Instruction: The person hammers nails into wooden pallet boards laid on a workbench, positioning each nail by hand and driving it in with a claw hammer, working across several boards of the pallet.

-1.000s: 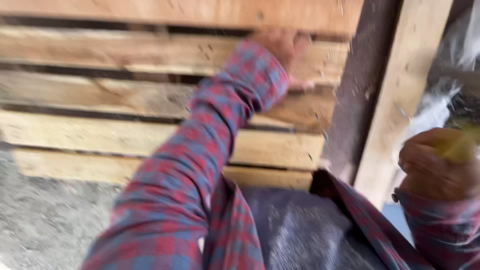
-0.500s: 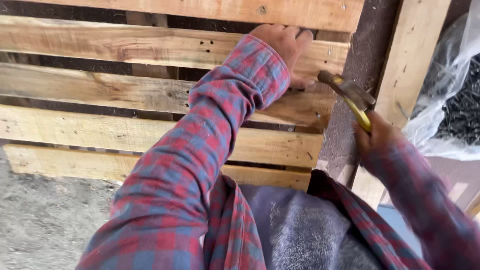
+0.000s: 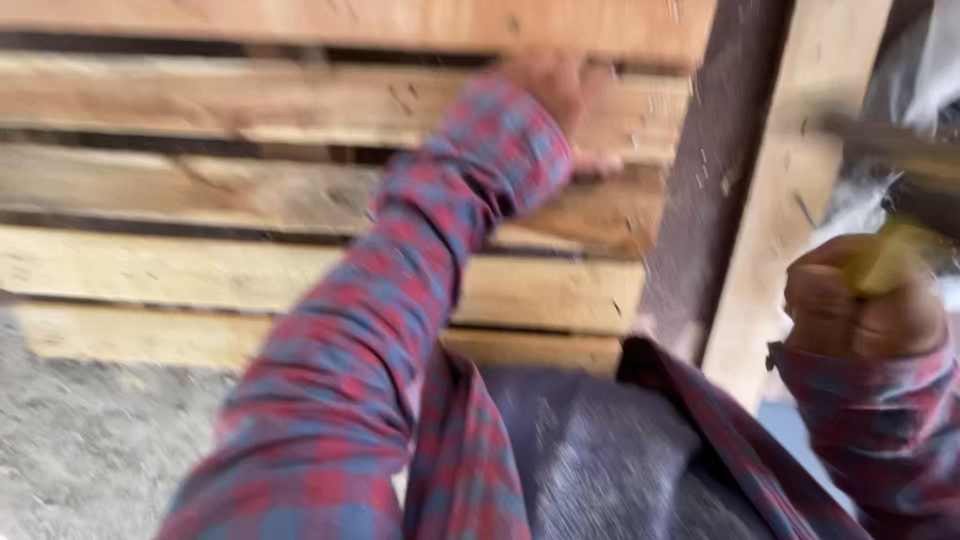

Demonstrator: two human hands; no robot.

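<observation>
Head view: left hand [image 3: 560, 95] presses pallet slat [image 3: 250, 100]; right hand [image 3: 860, 300] fingers clenched around yellow handle [image 3: 885, 262].

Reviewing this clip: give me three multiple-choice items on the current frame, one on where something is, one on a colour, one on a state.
1. Where is the left hand?
A. On the gravel ground
B. Against a wooden slat high on the pallet wall
C. In a pocket

2. What colour is the handle in the right hand?
A. Yellow
B. Black
C. White

3. How is the right hand set?
A. Open and flat
B. Pointing with one finger
C. Closed in a fist around the handle

Answers: 1 B, the hand lies on a slat near the top of the pallet wall; 2 A, yellow shows above the fist; 3 C, the fingers curl around the handle.
</observation>
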